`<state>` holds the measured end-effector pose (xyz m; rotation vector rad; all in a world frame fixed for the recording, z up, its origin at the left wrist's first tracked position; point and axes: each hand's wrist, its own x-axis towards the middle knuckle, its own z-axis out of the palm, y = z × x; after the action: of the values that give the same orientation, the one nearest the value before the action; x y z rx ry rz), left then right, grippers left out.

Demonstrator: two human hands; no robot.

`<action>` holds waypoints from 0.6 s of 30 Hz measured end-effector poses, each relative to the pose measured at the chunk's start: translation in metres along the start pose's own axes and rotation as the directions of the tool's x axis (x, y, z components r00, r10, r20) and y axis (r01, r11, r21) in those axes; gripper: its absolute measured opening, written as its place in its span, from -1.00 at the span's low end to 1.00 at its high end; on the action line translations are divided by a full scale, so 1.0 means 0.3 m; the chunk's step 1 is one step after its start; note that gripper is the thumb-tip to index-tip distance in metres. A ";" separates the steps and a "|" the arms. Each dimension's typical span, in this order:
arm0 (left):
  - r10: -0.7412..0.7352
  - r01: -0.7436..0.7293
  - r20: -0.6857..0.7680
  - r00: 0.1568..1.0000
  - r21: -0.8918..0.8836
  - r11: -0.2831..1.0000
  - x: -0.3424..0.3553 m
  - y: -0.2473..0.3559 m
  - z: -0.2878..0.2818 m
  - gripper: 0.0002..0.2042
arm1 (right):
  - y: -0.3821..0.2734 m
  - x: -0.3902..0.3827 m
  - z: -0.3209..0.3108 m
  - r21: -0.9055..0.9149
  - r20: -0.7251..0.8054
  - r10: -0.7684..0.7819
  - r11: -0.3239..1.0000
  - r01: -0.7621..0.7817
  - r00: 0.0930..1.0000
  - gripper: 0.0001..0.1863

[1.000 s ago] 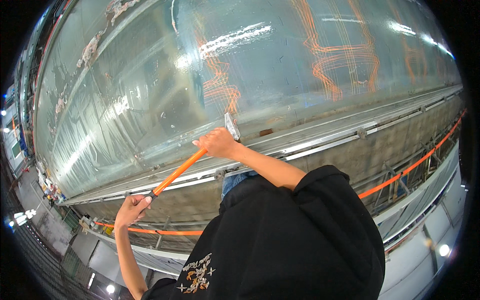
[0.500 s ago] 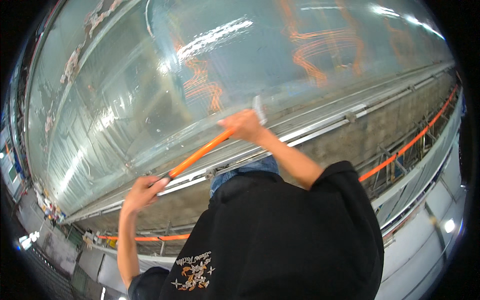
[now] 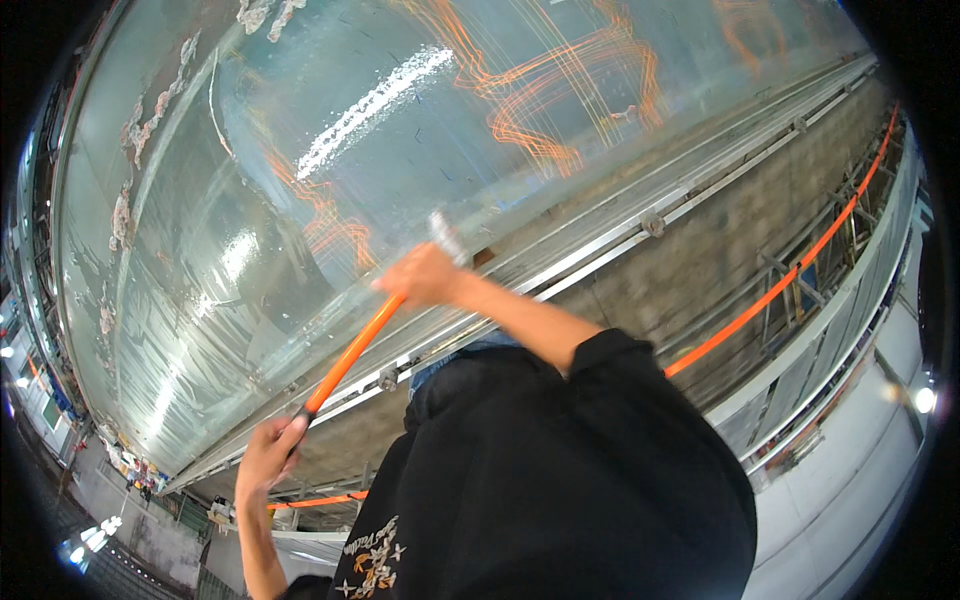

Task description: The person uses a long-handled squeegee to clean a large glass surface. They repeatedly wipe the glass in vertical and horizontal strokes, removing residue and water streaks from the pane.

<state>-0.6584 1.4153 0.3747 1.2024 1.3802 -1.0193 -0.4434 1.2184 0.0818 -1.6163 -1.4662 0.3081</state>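
A long tool with an orange handle [image 3: 350, 352] slants across my front, its black grip at the lower left. My left hand [image 3: 270, 452] is closed round that black grip. Near the tool's other end my right hand [image 3: 422, 276] wraps the handle, just below a pale, blurred head [image 3: 446, 238] whose exact kind I cannot make out. The head is over the near edge of a large, glossy grey-green sheet-like surface [image 3: 420, 150]; whether it touches is unclear. Orange streaks and wavy lines mark this surface, and ragged pale residue [image 3: 150, 120] clings at its left.
A metal rail [image 3: 600, 250] with small clamps runs along the near edge, close to my body. Beyond it lie a brown wall-like strip [image 3: 690, 215], an orange hose or pipe [image 3: 790, 285] and metal framing. A bright lamp [image 3: 925, 400] shines at the far right.
The view has shifted over the surface. In the picture my right hand and the tool's head have moved left and slightly down; the handle stands steeper. Both hands keep their hold.
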 end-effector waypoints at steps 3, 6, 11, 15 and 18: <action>0.103 -0.105 0.128 0.986 0.007 0.994 0.113 0.212 0.140 -0.58 | 0.197 -0.089 -0.266 -0.192 0.046 0.064 0.980 -0.054 0.997 -0.79; 0.178 -0.171 0.149 0.973 -0.058 0.984 0.118 0.274 0.229 -0.59 | 0.248 -0.116 -0.336 -0.217 0.106 0.120 0.972 -0.094 0.987 -0.88; 0.048 -0.046 -0.030 0.998 0.035 0.998 -0.086 0.029 -0.001 -0.58 | -0.014 -0.027 0.045 -0.028 0.046 0.068 0.997 -0.066 0.997 -0.80; -0.141 0.140 -0.045 0.989 -0.040 0.989 -0.154 0.029 -0.014 -0.58 | -0.099 0.024 0.144 0.047 0.079 0.044 0.998 -0.048 0.996 -0.84; -0.060 0.060 -0.004 0.998 0.004 0.998 -0.072 0.163 0.079 -0.57 | 0.046 -0.019 -0.068 -0.004 -0.011 0.050 0.999 -0.050 0.999 -0.71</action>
<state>-0.6063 1.3963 0.3934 1.1727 1.4253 -1.0619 -0.4214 1.2059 0.0808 -1.6572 -1.4208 0.3237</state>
